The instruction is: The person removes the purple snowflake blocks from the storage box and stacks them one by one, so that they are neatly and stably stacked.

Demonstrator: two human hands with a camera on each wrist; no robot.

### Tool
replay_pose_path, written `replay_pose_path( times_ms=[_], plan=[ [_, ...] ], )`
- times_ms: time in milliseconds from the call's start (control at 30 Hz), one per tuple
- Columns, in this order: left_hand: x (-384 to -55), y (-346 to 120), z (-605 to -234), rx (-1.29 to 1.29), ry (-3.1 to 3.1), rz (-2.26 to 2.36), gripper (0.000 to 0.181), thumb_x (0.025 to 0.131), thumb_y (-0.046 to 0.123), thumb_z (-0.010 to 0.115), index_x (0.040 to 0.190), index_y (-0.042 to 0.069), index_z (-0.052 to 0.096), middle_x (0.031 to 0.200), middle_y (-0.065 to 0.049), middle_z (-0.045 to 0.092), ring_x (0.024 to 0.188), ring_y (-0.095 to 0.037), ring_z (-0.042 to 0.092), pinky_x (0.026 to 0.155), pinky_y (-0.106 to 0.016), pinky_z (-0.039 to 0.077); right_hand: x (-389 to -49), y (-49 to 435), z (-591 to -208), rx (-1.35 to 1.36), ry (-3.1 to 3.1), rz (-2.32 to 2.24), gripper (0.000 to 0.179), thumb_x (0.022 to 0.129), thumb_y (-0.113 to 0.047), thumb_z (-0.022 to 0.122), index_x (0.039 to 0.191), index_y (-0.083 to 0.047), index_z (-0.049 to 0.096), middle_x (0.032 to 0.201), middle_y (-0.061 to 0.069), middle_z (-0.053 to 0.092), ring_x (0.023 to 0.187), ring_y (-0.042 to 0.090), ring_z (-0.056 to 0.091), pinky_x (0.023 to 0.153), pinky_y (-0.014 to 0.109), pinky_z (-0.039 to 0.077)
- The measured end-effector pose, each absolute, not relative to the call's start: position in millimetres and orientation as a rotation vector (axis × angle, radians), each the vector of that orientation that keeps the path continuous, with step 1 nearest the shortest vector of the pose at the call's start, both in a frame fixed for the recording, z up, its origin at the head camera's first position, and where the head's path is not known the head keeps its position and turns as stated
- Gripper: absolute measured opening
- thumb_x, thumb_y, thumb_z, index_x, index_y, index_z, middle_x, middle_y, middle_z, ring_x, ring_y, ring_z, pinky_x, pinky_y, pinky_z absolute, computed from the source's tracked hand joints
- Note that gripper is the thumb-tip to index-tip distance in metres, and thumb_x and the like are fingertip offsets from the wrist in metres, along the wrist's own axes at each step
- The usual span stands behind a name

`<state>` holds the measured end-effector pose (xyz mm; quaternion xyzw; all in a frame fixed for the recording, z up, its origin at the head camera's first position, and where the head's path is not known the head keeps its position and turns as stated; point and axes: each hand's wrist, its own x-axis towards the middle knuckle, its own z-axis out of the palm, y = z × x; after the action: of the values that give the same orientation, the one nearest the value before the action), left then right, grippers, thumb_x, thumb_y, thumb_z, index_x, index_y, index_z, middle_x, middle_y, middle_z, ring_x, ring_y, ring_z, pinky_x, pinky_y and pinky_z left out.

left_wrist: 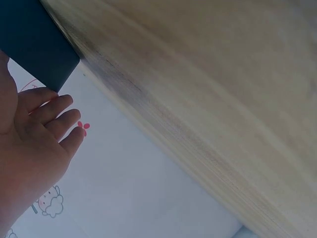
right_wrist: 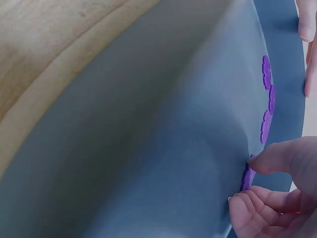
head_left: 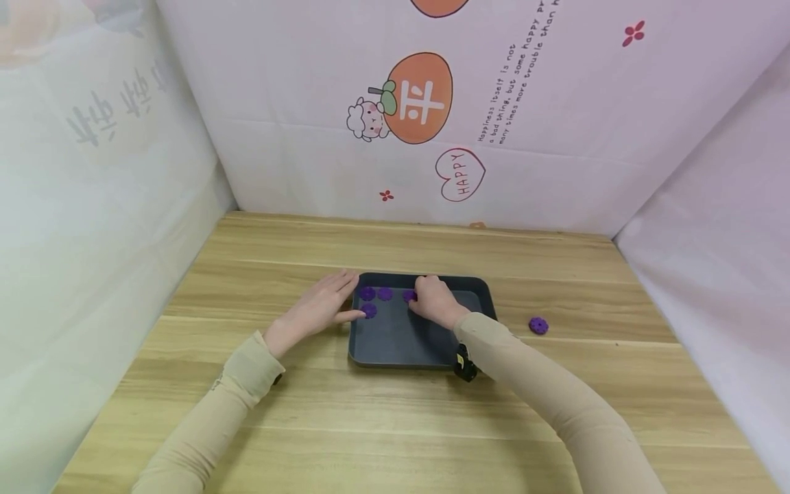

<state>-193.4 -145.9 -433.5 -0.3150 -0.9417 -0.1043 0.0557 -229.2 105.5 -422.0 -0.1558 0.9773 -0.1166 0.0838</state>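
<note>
A dark grey tray (head_left: 401,343) lies on the wooden table. My left hand (head_left: 321,302) rests at its left end, fingers extended along the outer edge and thumb over the rim beside a purple flower-shaped disc (head_left: 369,311). Two similar discs (head_left: 385,293) lie in the far left corner of the tray. Inside the tray near the far wall, my right hand (head_left: 434,300) pinches another purple flower-shaped disc (right_wrist: 247,177) between thumb and fingers. In the left wrist view, the left hand (left_wrist: 39,119) has its fingertips at the tray's corner (left_wrist: 39,44).
One more purple flower-shaped disc (head_left: 539,325) lies on the table (head_left: 592,384), right of the tray. White printed cloth (head_left: 296,165) hangs behind the table and along both sides. A black device (head_left: 465,363) is strapped at the right wrist, over the tray's near edge.
</note>
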Motion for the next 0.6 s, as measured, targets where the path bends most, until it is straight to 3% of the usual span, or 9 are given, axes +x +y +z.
replay_pose_path(
  times_ms=[600],
  plan=[
    [-192.2, -145.6, -431.6, -0.959, -2.853, -0.334, 0.078, 0.094, 0.048, 0.063, 0.146, -0.006, 0.043, 0.153, -0.023, 0.043, 0.144, -0.039, 0.040, 0.120, -0.052, 0.036, -231.5, 111.3, -420.6, -0.510, 2.873, -0.413, 0.050, 0.089, -0.012, 0.069, 0.053, -0.014, 0.034, 0.050, -0.006, 0.029, 0.045, 0.007, 0.030, 0.043, 0.019, 0.024]
  ],
)
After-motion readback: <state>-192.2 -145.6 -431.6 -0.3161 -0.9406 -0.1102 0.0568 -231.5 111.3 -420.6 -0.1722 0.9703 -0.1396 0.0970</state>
